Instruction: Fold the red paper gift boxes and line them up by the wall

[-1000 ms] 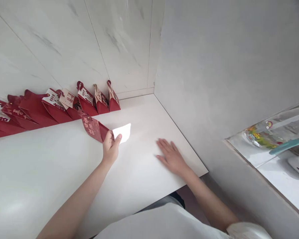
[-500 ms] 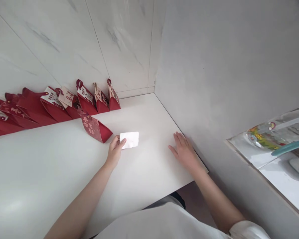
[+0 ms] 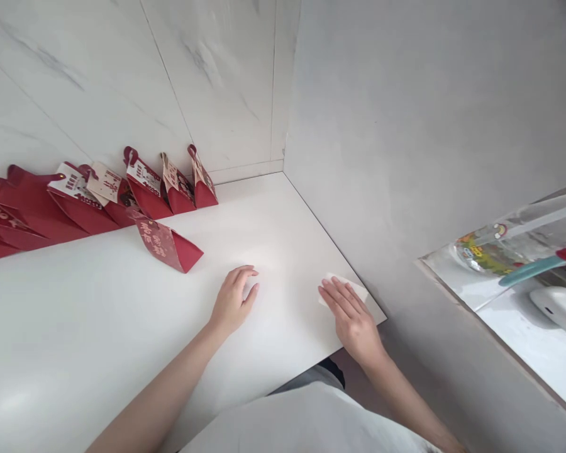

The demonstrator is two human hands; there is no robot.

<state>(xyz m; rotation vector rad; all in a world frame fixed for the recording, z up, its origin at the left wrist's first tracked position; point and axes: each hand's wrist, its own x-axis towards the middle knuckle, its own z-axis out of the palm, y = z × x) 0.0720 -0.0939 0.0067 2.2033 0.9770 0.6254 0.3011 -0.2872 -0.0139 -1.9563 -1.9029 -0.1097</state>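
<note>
A folded white tissue [image 3: 357,289] lies against the table top near its right edge. My right hand [image 3: 356,318] rests flat over it with fingers stretched out, covering part of it; the thumb is hidden. To the left, my left hand [image 3: 234,299] is over the white table [image 3: 283,239], fingers loosely curved and apart from the thumb, with nothing held. Nearest to it is a small red gift box [image 3: 170,244] tipped on its side, a short distance up and left of the fingers.
Several red gift boxes [image 3: 148,189] with patterned tags stand in a row along the tiled wall [image 3: 226,75]. The grey wall [image 3: 405,157] bounds the table's right edge. On a ledge at right are a clear bottle [image 3: 476,251], a teal-handled item [image 3: 531,270] and a white rounded object [image 3: 559,306].
The tissue has passed from my left hand to beneath my right hand at the table's right side. My left hand has let go and moved slightly right. The view has shifted a little.
</note>
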